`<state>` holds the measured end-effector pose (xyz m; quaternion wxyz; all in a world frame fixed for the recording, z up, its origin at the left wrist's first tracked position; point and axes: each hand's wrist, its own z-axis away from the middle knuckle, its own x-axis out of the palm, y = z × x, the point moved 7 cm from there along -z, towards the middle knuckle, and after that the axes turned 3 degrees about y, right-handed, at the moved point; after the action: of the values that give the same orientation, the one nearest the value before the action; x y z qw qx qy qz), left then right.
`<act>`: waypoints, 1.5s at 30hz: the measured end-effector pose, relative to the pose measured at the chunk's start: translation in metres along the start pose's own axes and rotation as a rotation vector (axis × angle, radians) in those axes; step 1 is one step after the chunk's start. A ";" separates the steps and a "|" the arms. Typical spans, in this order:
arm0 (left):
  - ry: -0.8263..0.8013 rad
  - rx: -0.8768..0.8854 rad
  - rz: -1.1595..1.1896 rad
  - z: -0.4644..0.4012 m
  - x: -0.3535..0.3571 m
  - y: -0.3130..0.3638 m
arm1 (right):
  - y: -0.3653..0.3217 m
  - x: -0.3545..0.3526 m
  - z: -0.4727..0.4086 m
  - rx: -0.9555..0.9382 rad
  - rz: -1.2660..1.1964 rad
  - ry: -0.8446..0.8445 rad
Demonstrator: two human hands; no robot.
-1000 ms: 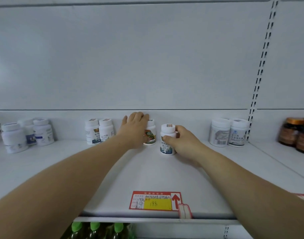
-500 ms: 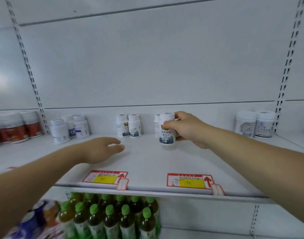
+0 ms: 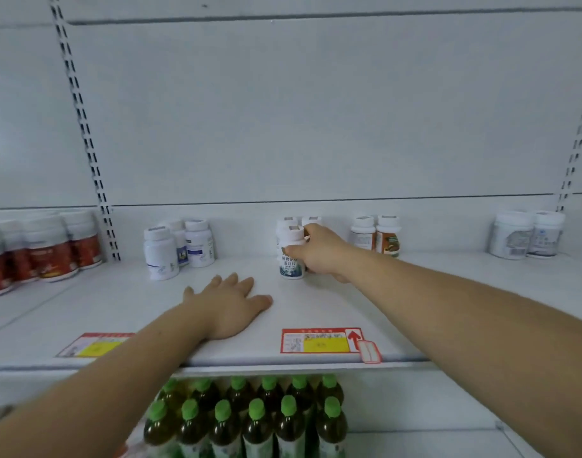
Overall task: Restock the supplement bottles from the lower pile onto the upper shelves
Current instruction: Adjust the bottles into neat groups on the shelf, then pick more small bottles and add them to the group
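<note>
A white supplement bottle with a blue-green label stands upright on the white shelf, in front of two matching bottles. My right hand grips its right side, fingers wrapped around the cap and body. My left hand rests flat on the shelf surface, palm down, fingers spread, holding nothing. It lies left of and nearer than the held bottle.
On the shelf: orange-labelled bottles to the right, white bottles to the left, red-labelled jars far left, larger white jars far right. Price tags sit on the front edge. Green-capped drink bottles fill the shelf below.
My left hand let go of the orange-labelled bottle, drew back and now lies flat on the shelf. My right hand carried the white bottle left, in front of the matching pair.
</note>
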<state>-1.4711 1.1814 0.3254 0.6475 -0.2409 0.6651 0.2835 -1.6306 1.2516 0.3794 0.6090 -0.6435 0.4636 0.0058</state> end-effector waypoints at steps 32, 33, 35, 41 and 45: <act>0.254 -0.166 0.265 0.156 -0.088 -0.260 | -0.249 0.196 0.018 -0.485 0.409 -0.136; 0.264 -0.206 0.268 0.176 -0.086 -0.291 | -0.274 0.227 0.024 -0.520 0.404 -0.152; 0.282 -0.285 0.278 0.221 -0.079 -0.356 | -0.324 0.294 0.041 -0.581 0.371 -0.205; 0.243 -0.532 0.280 0.347 -0.039 -0.537 | -0.464 0.504 0.121 -0.759 0.228 -0.439; 0.186 -0.629 0.278 0.402 -0.013 -0.633 | -0.512 0.632 0.168 -0.779 0.200 -0.619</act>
<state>-0.7443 1.0004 0.2970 0.4337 -0.3605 0.6277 0.5366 -0.8675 0.9233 0.3727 0.4294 -0.7434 0.2839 0.4270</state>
